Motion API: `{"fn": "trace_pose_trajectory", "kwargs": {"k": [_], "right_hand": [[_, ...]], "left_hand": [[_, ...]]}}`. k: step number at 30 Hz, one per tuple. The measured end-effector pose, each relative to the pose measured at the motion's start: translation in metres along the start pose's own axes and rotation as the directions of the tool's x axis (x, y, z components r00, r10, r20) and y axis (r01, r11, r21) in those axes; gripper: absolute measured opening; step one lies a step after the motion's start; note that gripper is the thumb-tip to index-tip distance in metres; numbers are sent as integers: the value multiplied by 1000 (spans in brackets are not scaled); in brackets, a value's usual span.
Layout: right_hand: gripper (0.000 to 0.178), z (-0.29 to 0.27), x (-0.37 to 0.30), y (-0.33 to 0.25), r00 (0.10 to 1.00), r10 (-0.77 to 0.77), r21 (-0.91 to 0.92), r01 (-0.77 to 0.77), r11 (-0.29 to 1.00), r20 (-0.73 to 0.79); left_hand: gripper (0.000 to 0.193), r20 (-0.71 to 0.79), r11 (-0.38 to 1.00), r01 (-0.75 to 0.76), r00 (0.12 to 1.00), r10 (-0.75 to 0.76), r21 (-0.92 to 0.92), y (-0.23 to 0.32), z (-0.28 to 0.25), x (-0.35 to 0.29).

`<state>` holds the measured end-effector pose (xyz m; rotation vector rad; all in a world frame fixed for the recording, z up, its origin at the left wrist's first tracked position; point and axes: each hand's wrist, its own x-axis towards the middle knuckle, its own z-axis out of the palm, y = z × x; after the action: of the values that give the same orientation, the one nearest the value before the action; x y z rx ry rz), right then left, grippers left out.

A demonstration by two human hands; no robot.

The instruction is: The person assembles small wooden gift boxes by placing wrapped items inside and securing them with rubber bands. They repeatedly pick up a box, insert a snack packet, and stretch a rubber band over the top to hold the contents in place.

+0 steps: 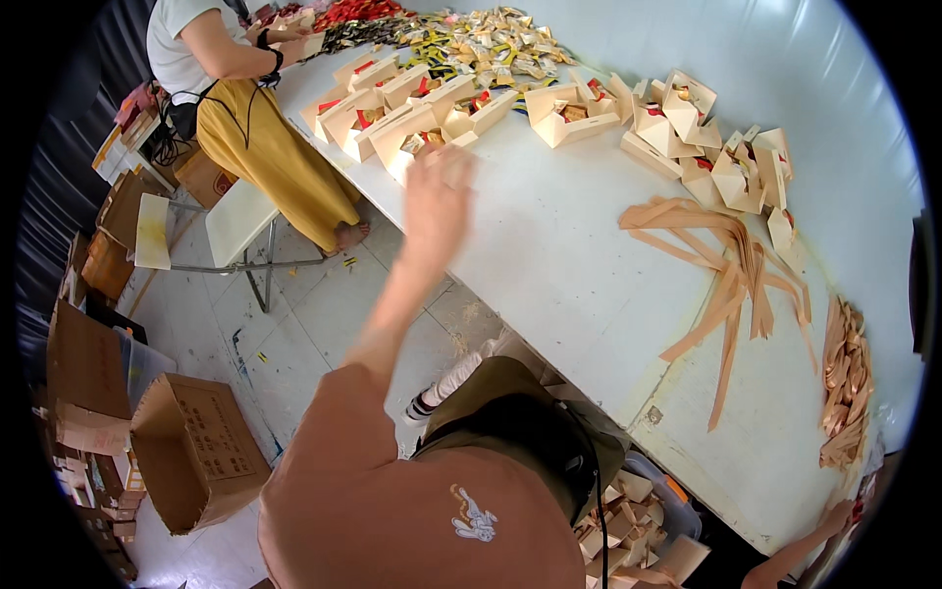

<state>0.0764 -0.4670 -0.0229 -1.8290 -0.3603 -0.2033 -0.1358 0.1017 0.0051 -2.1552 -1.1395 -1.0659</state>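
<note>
My left hand [440, 187] reaches out over the table to a row of open cream cardboard boxes. It is smeared by motion, and I cannot make out its fingers or whether they hold anything. The nearest cream box [400, 134] stands partly behind the hand, with small wrapped pieces inside. Beside it sits another open box [359, 123] with a red packet showing. Farther right, an open box [572, 116] holds red and tan packets. My right hand does not show.
A heap of wrapped packets [491, 44] covers the table's far end, where a co-worker [231, 59] stands. Tan ribbons [731, 245] and bundled ribbon [844, 383] lie right. Stacked boxes [677, 123] line the back. Another person's arm [800, 552] enters lower right, near a bin of folded boxes [628, 520].
</note>
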Motion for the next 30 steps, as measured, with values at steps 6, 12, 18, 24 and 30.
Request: {"fn": "trace_pose_trajectory", "kwargs": {"k": [6,12,18,24,30], "right_hand": [[49,-12,19,117,827,560,-572,-439,692,43],[15,119,65,-21,920,-329,-438,392,809,216],[27,290,136,-80,451,-680,9,830,558,579],[13,315,144,-26,480,-501,-36,747,664,720],[10,305,126,-51,529,-583,261,562,785,616]], "left_hand": [[17,169,993,108,979,-113,38,-105,45,-54],[22,0,986,15,1000,-15,-168,-5,-20,-63],[32,47,819,-113,985,168,-563,111,-35,-74],[37,252,817,-4,950,183,-577,153,-49,-63],[21,127,759,-13,984,126,-651,176,-15,-67]]}}
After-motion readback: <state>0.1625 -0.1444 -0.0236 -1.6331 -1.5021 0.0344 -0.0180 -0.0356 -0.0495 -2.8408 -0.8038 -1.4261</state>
